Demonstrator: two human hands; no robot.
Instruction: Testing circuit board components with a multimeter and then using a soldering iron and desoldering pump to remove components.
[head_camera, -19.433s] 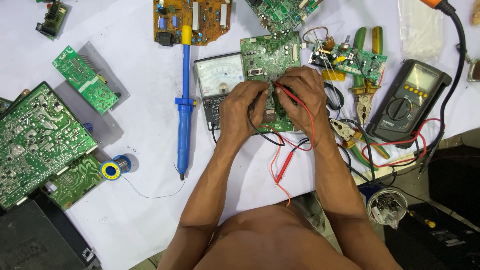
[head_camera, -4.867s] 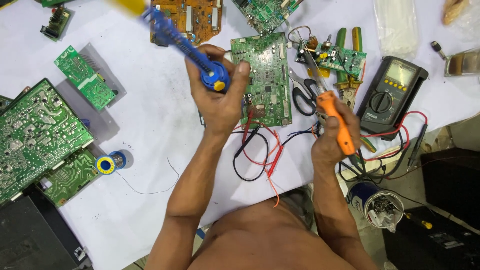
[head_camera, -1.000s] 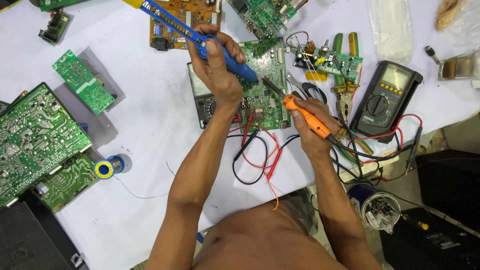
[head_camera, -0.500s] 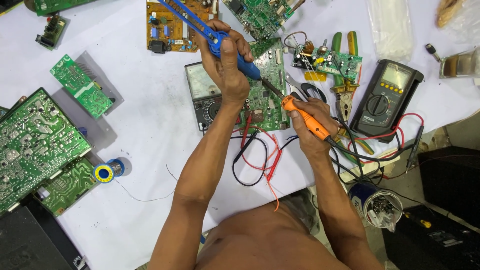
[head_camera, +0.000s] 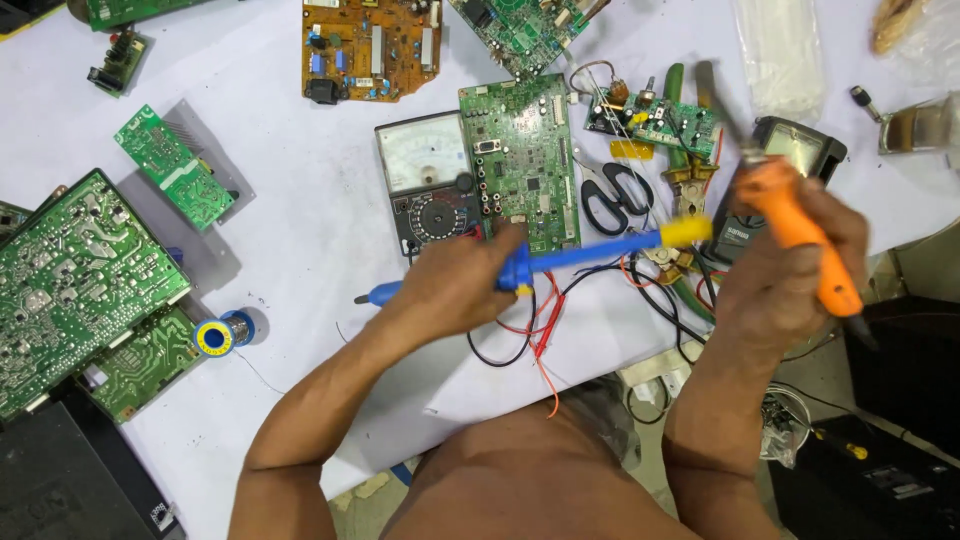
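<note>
From where I stand, the left hand (head_camera: 455, 290) is closed around the middle of a blue desoldering pump (head_camera: 590, 250). It holds the pump level just above the white table (head_camera: 300, 240), yellow end pointing towards the right hand (head_camera: 790, 290). That hand is wrapped in a full fist around an orange-handled soldering iron (head_camera: 800, 235), with the tip raised up and away over the dark digital meter (head_camera: 800, 148) (the tip is blurred, so I can't tell exactly where it ends). The green circuit board (head_camera: 525, 160) lies flat just beyond the left hand, its left edge against the analogue meter (head_camera: 425, 175), and neither tool touches it. Red and black leads (head_camera: 540, 330) trail loose beneath the pump. I'd judge this a pause between touches on the board, both tools lifted off. Any return to it would need the iron tip and the pump's nozzle brought to the same joint, steadily, clear of the leads and the scissors (head_camera: 615, 195).
</note>
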